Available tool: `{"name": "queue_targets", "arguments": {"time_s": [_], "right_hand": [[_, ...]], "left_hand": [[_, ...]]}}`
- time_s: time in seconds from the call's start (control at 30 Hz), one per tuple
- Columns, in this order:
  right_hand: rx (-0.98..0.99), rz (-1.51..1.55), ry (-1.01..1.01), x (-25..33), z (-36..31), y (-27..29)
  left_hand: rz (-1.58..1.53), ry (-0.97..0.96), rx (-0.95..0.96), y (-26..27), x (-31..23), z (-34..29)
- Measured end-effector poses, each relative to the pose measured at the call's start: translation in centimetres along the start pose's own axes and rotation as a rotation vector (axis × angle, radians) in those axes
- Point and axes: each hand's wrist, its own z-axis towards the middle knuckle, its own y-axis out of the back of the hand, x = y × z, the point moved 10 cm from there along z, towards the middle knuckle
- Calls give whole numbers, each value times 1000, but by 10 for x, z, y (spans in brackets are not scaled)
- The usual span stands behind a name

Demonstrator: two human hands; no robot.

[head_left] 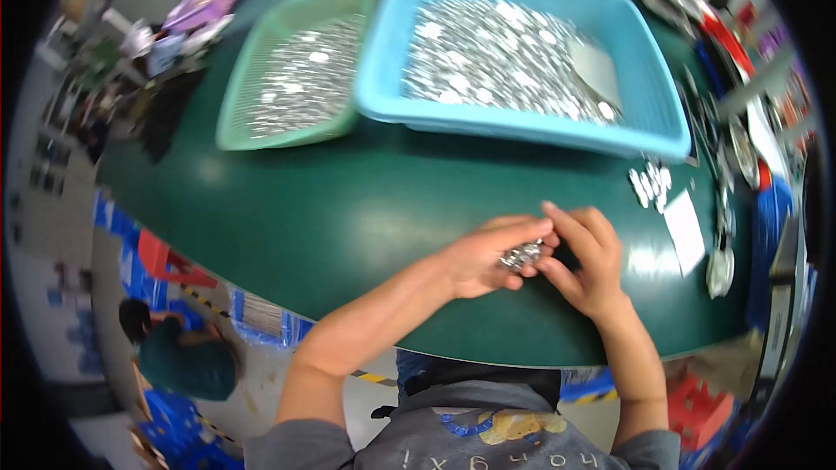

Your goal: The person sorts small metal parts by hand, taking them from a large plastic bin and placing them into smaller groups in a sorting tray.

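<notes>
My left hand (488, 257) is curled palm-up around a small heap of shiny metal parts (522, 256), above the near part of the green table. Close against it, my right hand (592, 257) has its thumb and fingers bent at the heap's right side. Whether a part is between the right fingertips cannot be made out. Beyond my hands a light-blue basin (540, 132) holds a great many similar silvery parts (488, 57), with a pale flat piece (595, 71) at their right end. To its left, a green mesh basket (231, 117) holds more of them (305, 78).
A few metal parts (651, 184) lie loose by the basin's right corner, near a white paper slip (684, 233). Tools and cables (721, 174) line the right edge. Red stools (697, 409) stand below the table; another person (187, 352) sits at lower left.
</notes>
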Motion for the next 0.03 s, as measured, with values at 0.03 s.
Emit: {"name": "queue_targets", "arguments": {"time_s": [0.03], "right_hand": [[78, 85, -164, -21, -12, -7]], "left_hand": [[-83, 0, 30, 6, 7, 7]]}}
